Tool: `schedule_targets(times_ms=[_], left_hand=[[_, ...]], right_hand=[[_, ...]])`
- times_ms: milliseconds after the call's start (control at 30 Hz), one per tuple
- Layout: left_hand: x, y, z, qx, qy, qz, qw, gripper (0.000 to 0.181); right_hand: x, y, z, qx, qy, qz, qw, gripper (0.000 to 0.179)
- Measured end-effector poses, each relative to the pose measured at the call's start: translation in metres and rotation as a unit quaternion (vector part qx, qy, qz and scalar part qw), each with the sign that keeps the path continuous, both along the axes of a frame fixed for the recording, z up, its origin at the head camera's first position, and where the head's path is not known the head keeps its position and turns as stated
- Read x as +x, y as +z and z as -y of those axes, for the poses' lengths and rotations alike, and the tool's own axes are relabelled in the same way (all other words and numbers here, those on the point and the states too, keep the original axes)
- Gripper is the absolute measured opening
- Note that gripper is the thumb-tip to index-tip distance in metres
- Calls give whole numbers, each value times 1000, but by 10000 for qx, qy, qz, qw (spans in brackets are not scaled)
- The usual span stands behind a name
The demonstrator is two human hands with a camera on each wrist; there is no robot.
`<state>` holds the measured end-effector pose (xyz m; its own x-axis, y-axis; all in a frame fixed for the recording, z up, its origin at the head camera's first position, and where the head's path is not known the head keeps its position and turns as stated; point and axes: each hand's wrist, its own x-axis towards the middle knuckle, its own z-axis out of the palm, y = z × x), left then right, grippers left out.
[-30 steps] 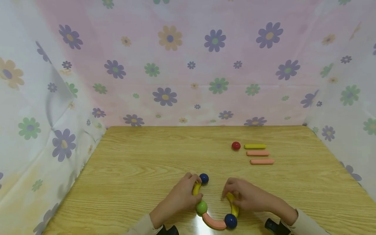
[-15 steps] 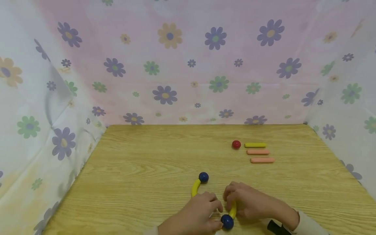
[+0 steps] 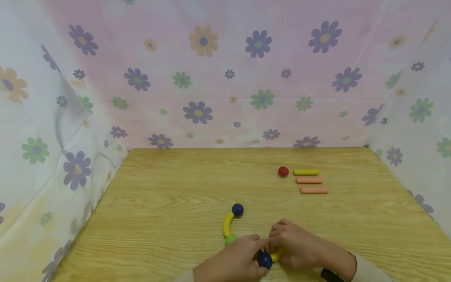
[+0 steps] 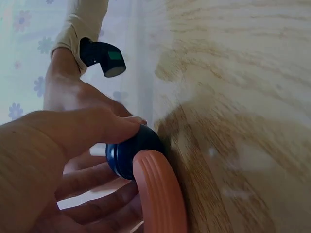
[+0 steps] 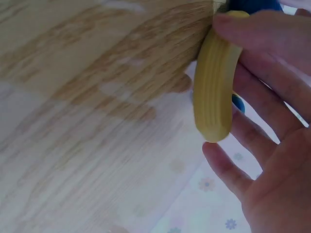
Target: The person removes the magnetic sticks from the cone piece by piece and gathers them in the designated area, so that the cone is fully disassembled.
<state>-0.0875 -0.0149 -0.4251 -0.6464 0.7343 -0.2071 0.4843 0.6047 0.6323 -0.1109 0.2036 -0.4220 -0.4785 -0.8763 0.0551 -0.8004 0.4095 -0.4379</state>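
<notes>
With thumb and fingers, my left hand [image 3: 236, 258] grips a dark blue ball [image 3: 265, 260] near the table's front. A pink curved rod [image 4: 160, 189] meets that ball in the left wrist view; the left hand mostly covers it in the head view. My right hand [image 3: 299, 244] pinches a yellow curved rod [image 5: 214, 82] whose one end is at the same ball. Left of the hands, a lime green ball [image 3: 230, 239], partly hidden, joins a second yellow curved rod [image 3: 228, 225], topped by another dark blue ball [image 3: 237, 209].
Farther back on the wooden table [image 3: 176, 188] lie a red ball [image 3: 283, 171], a straight yellow rod [image 3: 305, 172] and two straight pink rods, one [image 3: 309, 180] behind the other [image 3: 314, 190]. Flowered cloth [image 3: 225, 78] stands behind and at both sides.
My left hand has left the far yellow curved rod and taken hold of the near blue ball. The joined pieces have shifted left. My right hand stays on its yellow curved rod.
</notes>
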Motion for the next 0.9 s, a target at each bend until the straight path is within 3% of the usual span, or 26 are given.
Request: schedule_targets(times_ms=[100,233,533,800,900], left_hand=[[-2,-2,2,298,117,216,9993,22],[-4,-5,5,626,155,243,9976,17],[-5,-3,13,367,321,-35,9988,17],[-6,-6,27,512,-322,-862,9944,12],[-9,-7,32,339,-449,-1196,9912,16]], right_hand=[[0,1,0,-16,50,64,10000,23],[-1,3,-2,38,-49,290,9996,19],[-6,4,-19,175,-704,625,9954,24],[-8,0,-31,184,-791,413,9958,37],[-11,0,-34,200,-946,458,9943,34]])
